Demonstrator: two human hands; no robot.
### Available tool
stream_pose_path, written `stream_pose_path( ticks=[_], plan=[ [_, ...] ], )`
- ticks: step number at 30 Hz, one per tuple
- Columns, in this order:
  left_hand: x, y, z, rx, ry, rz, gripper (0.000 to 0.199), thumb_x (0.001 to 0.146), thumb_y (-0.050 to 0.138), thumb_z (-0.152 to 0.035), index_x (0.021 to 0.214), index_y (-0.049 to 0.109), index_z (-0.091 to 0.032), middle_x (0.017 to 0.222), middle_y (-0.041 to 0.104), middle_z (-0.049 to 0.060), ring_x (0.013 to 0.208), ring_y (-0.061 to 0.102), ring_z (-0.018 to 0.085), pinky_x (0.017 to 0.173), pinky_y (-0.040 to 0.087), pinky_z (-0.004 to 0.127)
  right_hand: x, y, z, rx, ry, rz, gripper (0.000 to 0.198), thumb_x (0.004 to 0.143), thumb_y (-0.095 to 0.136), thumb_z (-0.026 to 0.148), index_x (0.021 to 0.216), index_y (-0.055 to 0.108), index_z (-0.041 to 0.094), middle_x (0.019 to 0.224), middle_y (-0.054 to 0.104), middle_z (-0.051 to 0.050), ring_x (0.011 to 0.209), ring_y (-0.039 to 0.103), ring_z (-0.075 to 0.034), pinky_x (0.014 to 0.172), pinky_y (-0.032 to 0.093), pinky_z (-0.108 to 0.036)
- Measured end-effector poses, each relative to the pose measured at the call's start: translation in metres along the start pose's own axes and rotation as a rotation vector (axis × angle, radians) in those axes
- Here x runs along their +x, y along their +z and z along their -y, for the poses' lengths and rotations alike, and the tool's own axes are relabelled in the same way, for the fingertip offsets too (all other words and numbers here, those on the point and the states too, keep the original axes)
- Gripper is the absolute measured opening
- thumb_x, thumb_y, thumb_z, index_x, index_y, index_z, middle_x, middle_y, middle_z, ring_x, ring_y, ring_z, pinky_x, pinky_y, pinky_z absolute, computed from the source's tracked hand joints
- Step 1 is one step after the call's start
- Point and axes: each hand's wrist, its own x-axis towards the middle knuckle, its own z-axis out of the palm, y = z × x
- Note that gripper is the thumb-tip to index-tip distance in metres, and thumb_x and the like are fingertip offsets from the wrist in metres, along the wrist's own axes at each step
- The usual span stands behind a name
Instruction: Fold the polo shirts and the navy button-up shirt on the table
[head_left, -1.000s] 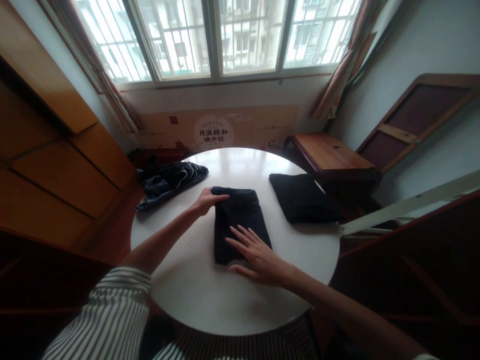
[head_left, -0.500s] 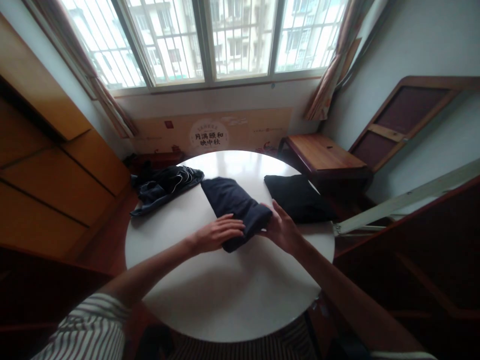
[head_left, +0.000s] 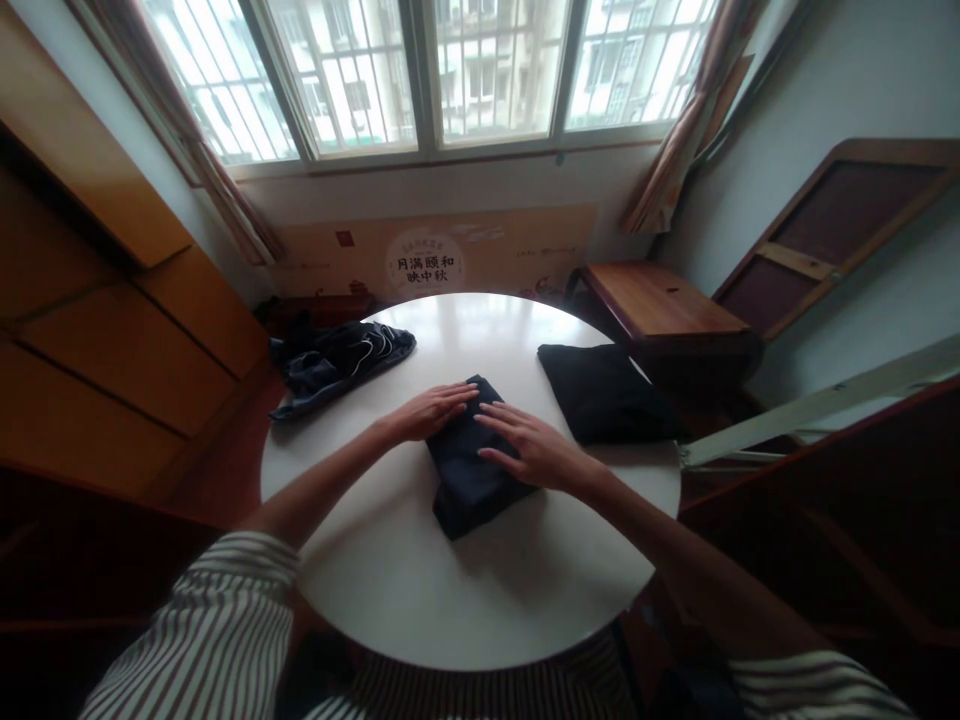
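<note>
A dark navy folded garment (head_left: 469, 480) lies in a compact bundle on the white round table (head_left: 420, 590), in front of me. My left hand (head_left: 431, 410) rests flat on its far left part, fingers stretched out. Across its upper right side lies my right hand (head_left: 532, 447), palm down with the fingers spread. Neither hand grips the cloth. The kind of garment cannot be made out in its folded state.
A folded black cloth (head_left: 604, 393) lies at the table's right edge. On the left edge is a loose heap of dark clothes (head_left: 337, 360) with white cords. A wooden stool (head_left: 660, 300) stands beyond the table, below the window (head_left: 495, 70).
The folded navy garment has come nearer to me and now lies flat on the table. My right hand has let go of its edge, and both hands are on top.
</note>
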Motion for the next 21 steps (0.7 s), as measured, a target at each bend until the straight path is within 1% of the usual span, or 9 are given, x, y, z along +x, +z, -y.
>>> stream_pose_path(
  ticks=[2,4,6,9,10,12,15,18,21],
  plan=[
    [0.009,0.002,0.008,0.007,-0.017,-0.019,0.035,0.095,0.060,-0.036,0.125,0.058,-0.017,0.126,0.059,0.010,0.106,0.062,0.023,0.089,0.055,0.044,-0.006,0.013,0.002,-0.049,-0.032,0.093,0.055,0.094,0.054,0.049,0.141,0.055,0.021,0.150,0.047,-0.011,0.144,0.033,-0.033,0.116,0.030,-0.054],
    [0.012,0.004,0.013,0.016,-0.033,-0.036,0.035,0.095,0.060,-0.036,0.125,0.058,-0.017,0.125,0.059,0.010,0.106,0.062,0.024,0.089,0.055,0.043,-0.021,0.022,0.004,-0.055,-0.032,0.136,0.054,0.096,0.051,0.049,0.143,0.052,0.024,0.151,0.046,-0.009,0.145,0.030,-0.035,0.115,0.028,-0.059],
    [0.014,0.005,0.017,0.026,-0.040,-0.044,0.035,0.095,0.060,-0.036,0.124,0.058,-0.017,0.125,0.059,0.009,0.106,0.062,0.024,0.089,0.055,0.043,-0.040,0.024,0.006,-0.029,-0.053,0.144,0.059,0.094,0.054,0.050,0.147,0.047,0.025,0.152,0.044,-0.009,0.144,0.032,-0.034,0.115,0.029,-0.060],
    [0.014,0.003,0.020,0.040,-0.033,-0.030,0.035,0.096,0.059,-0.036,0.125,0.058,-0.016,0.125,0.059,0.010,0.106,0.062,0.023,0.089,0.055,0.044,-0.063,0.020,0.005,-0.004,-0.095,0.130,0.077,0.084,0.067,0.049,0.151,0.040,0.023,0.153,0.043,-0.013,0.143,0.033,-0.036,0.114,0.030,-0.060],
    [0.012,0.002,0.021,0.043,-0.024,-0.019,0.034,0.096,0.059,-0.036,0.125,0.058,-0.017,0.126,0.059,0.010,0.106,0.062,0.023,0.090,0.054,0.044,-0.067,0.019,0.003,-0.007,-0.114,0.123,0.077,0.084,0.068,0.044,0.151,0.040,0.022,0.152,0.044,-0.014,0.142,0.035,-0.035,0.114,0.032,-0.059],
    [0.006,-0.001,0.024,0.045,-0.002,0.011,0.029,0.094,0.061,-0.034,0.119,0.063,-0.019,0.127,0.060,0.010,0.110,0.061,0.023,0.095,0.052,0.044,-0.072,0.019,-0.004,-0.030,-0.168,0.087,0.064,0.088,0.063,0.031,0.148,0.045,0.019,0.146,0.051,-0.016,0.138,0.043,-0.033,0.111,0.039,-0.056],
    [-0.013,-0.009,0.032,0.073,0.098,0.085,0.024,0.090,0.062,-0.023,0.113,0.069,-0.023,0.128,0.064,0.010,0.119,0.059,0.024,0.106,0.045,0.042,-0.072,0.022,-0.016,-0.089,-0.290,-0.002,0.046,0.094,0.052,0.018,0.140,0.054,0.014,0.133,0.061,-0.019,0.127,0.054,-0.031,0.104,0.048,-0.052],
    [-0.038,-0.021,0.040,0.186,0.275,0.223,0.042,0.090,0.055,-0.018,0.132,0.060,-0.024,0.138,0.059,0.011,0.130,0.053,0.024,0.114,0.037,0.046,-0.069,0.021,-0.021,-0.174,-0.420,-0.029,0.043,0.097,0.041,0.011,0.137,0.056,0.011,0.124,0.065,-0.021,0.120,0.059,-0.032,0.098,0.052,-0.052],
    [-0.055,-0.030,0.042,0.289,0.352,0.390,0.067,0.085,0.067,-0.030,0.147,0.044,-0.024,0.149,0.048,0.013,0.141,0.041,0.029,0.119,0.026,0.051,-0.060,0.010,-0.017,-0.190,-0.453,-0.049,0.045,0.097,0.035,0.008,0.137,0.055,0.009,0.117,0.067,-0.021,0.109,0.064,-0.030,0.091,0.055,-0.049]
  ],
)
